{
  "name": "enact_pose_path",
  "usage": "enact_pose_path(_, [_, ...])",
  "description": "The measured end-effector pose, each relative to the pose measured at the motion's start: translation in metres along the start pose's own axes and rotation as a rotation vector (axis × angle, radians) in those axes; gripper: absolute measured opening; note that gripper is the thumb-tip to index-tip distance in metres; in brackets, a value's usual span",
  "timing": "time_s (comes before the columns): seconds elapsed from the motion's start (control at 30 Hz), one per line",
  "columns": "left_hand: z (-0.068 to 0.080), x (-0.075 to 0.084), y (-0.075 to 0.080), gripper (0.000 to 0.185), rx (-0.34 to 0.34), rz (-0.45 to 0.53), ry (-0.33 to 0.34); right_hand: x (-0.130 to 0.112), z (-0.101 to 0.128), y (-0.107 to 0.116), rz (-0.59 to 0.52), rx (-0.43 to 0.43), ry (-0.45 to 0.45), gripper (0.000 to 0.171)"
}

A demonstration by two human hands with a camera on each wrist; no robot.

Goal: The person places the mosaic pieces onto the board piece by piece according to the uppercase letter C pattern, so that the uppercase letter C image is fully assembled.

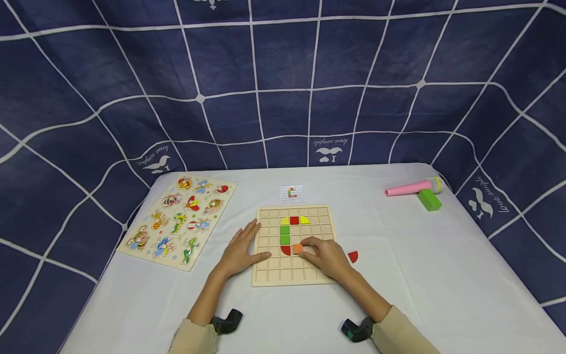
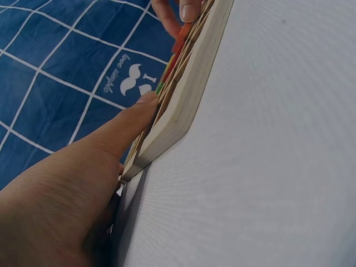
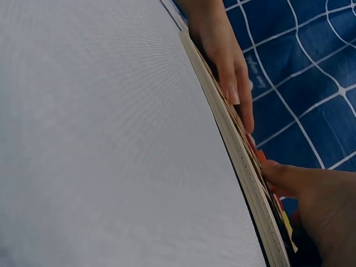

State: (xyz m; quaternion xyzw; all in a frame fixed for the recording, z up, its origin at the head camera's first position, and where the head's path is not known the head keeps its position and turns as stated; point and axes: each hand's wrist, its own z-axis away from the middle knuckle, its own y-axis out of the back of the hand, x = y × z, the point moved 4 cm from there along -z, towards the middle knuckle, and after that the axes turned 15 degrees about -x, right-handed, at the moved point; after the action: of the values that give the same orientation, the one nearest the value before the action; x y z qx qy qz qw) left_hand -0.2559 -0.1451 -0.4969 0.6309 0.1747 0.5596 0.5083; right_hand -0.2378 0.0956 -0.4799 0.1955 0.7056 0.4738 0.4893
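Observation:
A wooden grid board (image 1: 265,275) lies mid-table, seen edge-on as the board (image 2: 183,105) and the board (image 3: 245,167) in the wrist views. Its cells hold yellow, red and green pieces. My right hand (image 1: 325,255) rests on the board and pinches an orange square piece (image 1: 297,248) beside a red quarter-round piece (image 1: 286,250). My left hand (image 1: 240,250) lies flat with straight fingers against the board's left edge, thumb on the board. The left thumb (image 2: 125,125) touches the board's rim. A loose red quarter-round piece (image 1: 353,256) lies on the cloth right of the board.
A small pattern card (image 1: 292,193) sits behind the board. An insect peg puzzle (image 1: 179,219) lies at the left. A pink toy microphone (image 1: 411,187) and a green block (image 1: 429,199) are at the far right. A blue checked cloth hangs behind the white table (image 1: 442,295).

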Motion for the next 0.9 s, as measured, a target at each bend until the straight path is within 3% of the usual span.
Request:
enact_pose_path(0.5, [0.002,-0.001,-0.001,0.094,-0.002,0.033,0.005,-0.003,0.005,0.002,0.055,0.031,0.015,0.033])
enact_pose_path(0.7, [0.001,-0.002,-0.001,0.094,0.002,0.009,0.005,0.002,0.019,0.017,0.021,0.069,0.005,0.033])
enact_pose_path(0.9, [0.000,-0.002,0.000,0.095,-0.005,0.013,-0.001,0.023,0.041,0.036,-0.021,0.105,-0.023,0.031])
